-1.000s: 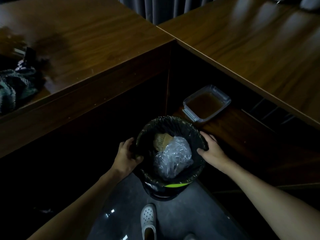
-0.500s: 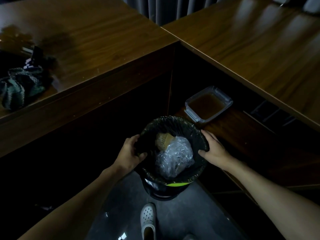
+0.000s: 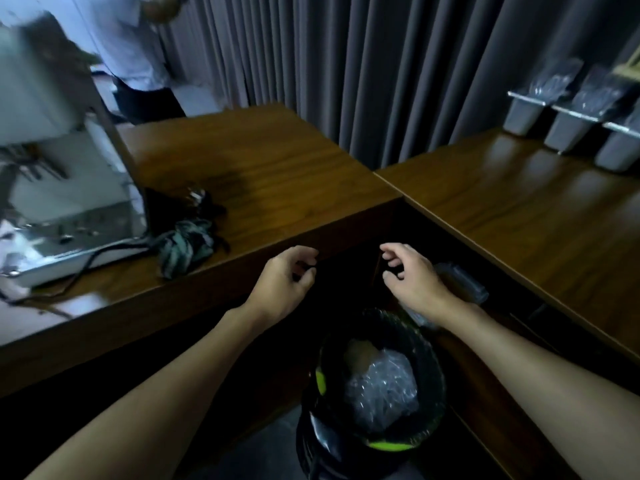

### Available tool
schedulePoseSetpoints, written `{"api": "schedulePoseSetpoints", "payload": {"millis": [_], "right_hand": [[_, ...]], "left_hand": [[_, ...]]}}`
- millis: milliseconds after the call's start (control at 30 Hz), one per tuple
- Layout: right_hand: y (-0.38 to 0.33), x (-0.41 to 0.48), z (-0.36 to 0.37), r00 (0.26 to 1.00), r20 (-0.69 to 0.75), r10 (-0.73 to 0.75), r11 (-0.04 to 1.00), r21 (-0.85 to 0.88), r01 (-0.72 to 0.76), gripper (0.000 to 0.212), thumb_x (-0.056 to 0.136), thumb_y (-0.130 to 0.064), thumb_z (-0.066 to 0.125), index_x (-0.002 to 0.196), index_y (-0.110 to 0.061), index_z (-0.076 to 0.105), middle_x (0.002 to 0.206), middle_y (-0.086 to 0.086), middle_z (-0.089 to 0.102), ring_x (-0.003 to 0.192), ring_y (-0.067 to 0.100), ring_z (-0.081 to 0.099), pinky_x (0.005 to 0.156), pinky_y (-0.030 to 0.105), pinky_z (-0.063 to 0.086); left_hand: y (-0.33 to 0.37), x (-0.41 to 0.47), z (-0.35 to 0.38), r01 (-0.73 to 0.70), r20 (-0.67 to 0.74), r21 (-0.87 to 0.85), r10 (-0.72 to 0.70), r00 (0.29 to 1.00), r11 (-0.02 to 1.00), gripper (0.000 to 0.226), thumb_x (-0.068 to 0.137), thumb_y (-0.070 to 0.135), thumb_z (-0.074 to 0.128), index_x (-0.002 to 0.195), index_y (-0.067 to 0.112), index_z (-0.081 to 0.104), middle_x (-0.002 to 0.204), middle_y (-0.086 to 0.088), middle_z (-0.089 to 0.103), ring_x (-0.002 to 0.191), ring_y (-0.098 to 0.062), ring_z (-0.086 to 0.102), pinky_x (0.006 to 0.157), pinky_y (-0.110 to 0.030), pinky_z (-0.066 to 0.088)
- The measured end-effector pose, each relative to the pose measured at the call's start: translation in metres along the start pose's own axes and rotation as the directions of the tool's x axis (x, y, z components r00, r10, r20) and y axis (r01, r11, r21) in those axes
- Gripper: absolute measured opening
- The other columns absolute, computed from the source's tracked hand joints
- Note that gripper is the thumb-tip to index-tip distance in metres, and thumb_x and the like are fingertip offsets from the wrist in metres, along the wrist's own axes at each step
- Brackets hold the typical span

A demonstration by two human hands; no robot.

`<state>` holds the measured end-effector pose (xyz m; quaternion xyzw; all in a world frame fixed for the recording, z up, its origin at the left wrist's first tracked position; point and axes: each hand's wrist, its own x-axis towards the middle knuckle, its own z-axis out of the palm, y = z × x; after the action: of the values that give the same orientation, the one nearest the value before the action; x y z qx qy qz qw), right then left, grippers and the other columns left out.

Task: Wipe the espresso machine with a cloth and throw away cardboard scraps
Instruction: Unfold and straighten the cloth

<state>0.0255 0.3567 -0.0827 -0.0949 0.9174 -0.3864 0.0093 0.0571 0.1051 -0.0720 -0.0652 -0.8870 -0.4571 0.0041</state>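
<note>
Fingers (image 3: 304, 253) of my left hand (image 3: 282, 284) hang loosely curled and hold nothing, in front of the wooden counter (image 3: 277, 174) edge. My right hand (image 3: 414, 282) is just as slack and empty. Both are clear of the trash bin (image 3: 437, 382), which stands below them in its black liner with a tan cardboard scrap (image 3: 360, 351) and crumpled clear plastic (image 3: 381, 386) inside. My dark green cloth (image 3: 183, 247) lies bunched on the wooden counter, just beside the espresso machine (image 3: 69, 209), apart from both hands.
</note>
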Motion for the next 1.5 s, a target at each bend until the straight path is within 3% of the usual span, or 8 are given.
{"api": "schedulePoseSetpoints", "payload": {"millis": [200, 400, 700, 833, 1000, 1133, 1333, 1500], "right_hand": [[-0.112, 0.049, 0.015, 0.977, -0.016, -0.214, 0.976, 0.022, 0.214, 0.031, 0.089, -0.015, 0.063, 0.119, -0.021, 0.062, 0.102, -0.007, 0.064, 0.099, 0.009, 0.06, 0.083, 0.022, 0.048], [-0.185, 0.065, 0.065, 0.905, 0.341, -0.253, 0.967, 0.12, 0.224, 0.04, 0.081, -0.04, 0.076, 0.118, -0.03, 0.064, 0.103, -0.012, 0.067, 0.1, 0.004, 0.062, 0.09, 0.026, 0.051], [-0.214, 0.079, 0.118, 0.856, 0.336, -0.393, 0.919, 0.172, 0.355, 0.011, 0.091, -0.028, 0.067, 0.1, -0.023, 0.072, 0.104, -0.007, 0.066, 0.101, 0.012, 0.06, 0.097, 0.043, 0.048], [-0.209, 0.088, 0.113, 0.834, 0.411, -0.367, 0.93, 0.193, 0.314, 0.029, 0.088, -0.03, 0.07, 0.117, -0.022, 0.066, 0.118, -0.005, 0.063, 0.109, 0.013, 0.058, 0.099, 0.037, 0.045], [-0.204, 0.097, 0.118, 0.854, 0.373, -0.362, 0.93, 0.202, 0.307, 0.02, 0.093, -0.019, 0.065, 0.112, -0.017, 0.071, 0.115, 0.0, 0.067, 0.11, 0.016, 0.06, 0.095, 0.03, 0.049], [-0.206, 0.104, 0.096, 0.885, 0.263, -0.385, 0.898, 0.329, 0.292, 0.011, 0.094, -0.011, 0.061, 0.097, -0.016, 0.07, 0.095, -0.004, 0.067, 0.085, 0.003, 0.06, 0.066, 0.004, 0.043], [-0.197, 0.121, 0.048, 0.828, 0.36, -0.43, 0.861, 0.439, 0.257, 0.038, 0.086, -0.014, 0.073, 0.122, -0.017, 0.06, 0.107, -0.002, 0.067, 0.102, 0.014, 0.065, 0.085, 0.023, 0.054], [-0.189, 0.134, 0.02, 0.884, 0.152, -0.442, 0.815, 0.48, 0.326, 0.006, 0.092, -0.013, 0.065, 0.096, -0.015, 0.068, 0.091, -0.001, 0.072, 0.085, 0.01, 0.068, 0.074, 0.025, 0.054]], "left_hand": [[0.023, 0.005, -0.082, -0.159, -0.273, 0.217, 0.216, 0.937, 0.963, 0.02, 0.096, 0.014, 0.06, 0.115, 0.02, 0.064, 0.104, 0.008, 0.063, 0.088, -0.007, 0.058, 0.076, -0.019, 0.045], [-0.002, -0.015, -0.126, 0.028, -0.441, 0.442, 0.19, 0.877, 0.897, 0.034, 0.089, 0.009, 0.063, 0.122, 0.015, 0.063, 0.125, -0.006, 0.06, 0.115, -0.027, 0.054, 0.099, -0.045, 0.046], [-0.031, -0.034, -0.145, 0.096, -0.458, 0.175, -0.005, 0.889, 0.98, 0.048, 0.088, -0.012, 0.054, 0.132, 0.008, 0.055, 0.131, -0.007, 0.057, 0.121, -0.02, 0.055, 0.1, -0.026, 0.046], [-0.033, -0.032, -0.148, 0.147, -0.461, 0.19, -0.044, 0.886, 0.971, 0.049, 0.088, -0.004, 0.064, 0.135, 0.008, 0.055, 0.131, -0.008, 0.059, 0.121, -0.021, 0.057, 0.102, -0.031, 0.048], [-0.033, -0.027, -0.146, 0.23, -0.526, 0.241, -0.072, 0.848, 0.943, 0.024, 0.088, 0.007, 0.071, 0.111, 0.013, 0.073, 0.106, -0.001, 0.073, 0.095, -0.014, 0.067, 0.076, -0.02, 0.051], [-0.016, -0.02, -0.147, 0.153, -0.599, 0.106, -0.059, 0.798, 0.983, 0.013, 0.089, 0.01, 0.072, 0.101, 0.016, 0.074, 0.093, 0.008, 0.071, 0.086, -0.004, 0.065, 0.071, -0.01, 0.048], [0.031, 0.018, -0.148, -0.028, -0.626, -0.163, -0.081, 0.775, 0.986, 0.011, 0.087, 0.011, 0.074, 0.098, 0.012, 0.072, 0.092, 0.0, 0.072, 0.087, -0.01, 0.069, 0.074, -0.022, 0.057], [0.06, 0.052, -0.141, -0.15, -0.623, -0.279, -0.06, 0.78, 0.948, 0.013, 0.081, 0.01, 0.08, 0.091, 0.008, 0.072, 0.082, -0.005, 0.074, 0.067, -0.005, 0.068, 0.061, -0.019, 0.055]]}}
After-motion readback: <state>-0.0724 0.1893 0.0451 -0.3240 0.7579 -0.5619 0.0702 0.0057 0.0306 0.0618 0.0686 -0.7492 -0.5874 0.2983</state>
